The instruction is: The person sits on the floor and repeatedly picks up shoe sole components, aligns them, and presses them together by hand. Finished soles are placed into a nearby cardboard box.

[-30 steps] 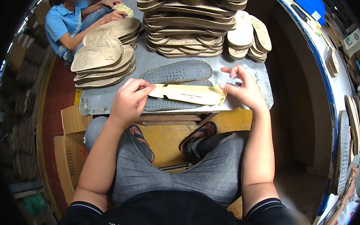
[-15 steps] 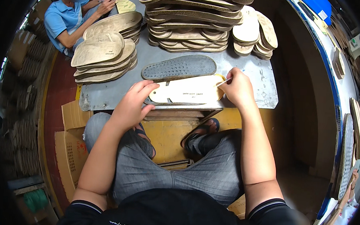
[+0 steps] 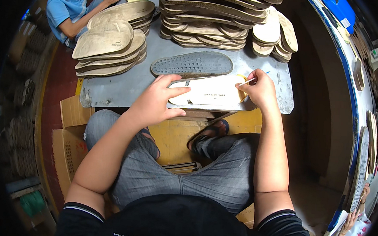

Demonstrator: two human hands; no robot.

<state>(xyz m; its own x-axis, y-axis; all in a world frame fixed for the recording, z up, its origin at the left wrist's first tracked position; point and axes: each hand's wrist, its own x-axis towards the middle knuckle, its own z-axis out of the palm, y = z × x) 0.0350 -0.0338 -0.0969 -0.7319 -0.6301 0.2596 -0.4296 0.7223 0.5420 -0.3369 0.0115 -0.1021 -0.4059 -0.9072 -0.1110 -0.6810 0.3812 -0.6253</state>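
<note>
A cream, sole-shaped template (image 3: 214,90) with notches near its left end lies at the table's near edge, with a sole's rim showing around its right end. My left hand (image 3: 157,99) rests on the template's left end, fingers spread and thumb apart at the near side. Between the thumb and fingers of my right hand (image 3: 262,88) is a thin white pen-like stick (image 3: 246,82), its tip at the template's right end. Just behind the template lies a grey sole (image 3: 192,63) covered in small round dimples.
Stacked tan soles (image 3: 104,46) stand at the left of the grey table (image 3: 112,94), with a taller stack (image 3: 208,22) at the back and smaller piles (image 3: 268,32) at back right. A person in a blue shirt (image 3: 68,9) works at far left. Cardboard boxes (image 3: 74,117) stand by my left leg.
The template has shifted right relative to the dimpled sole. My left hand has moved right, its fingers reaching farther over the template. The stick in my right hand now lies flatter.
</note>
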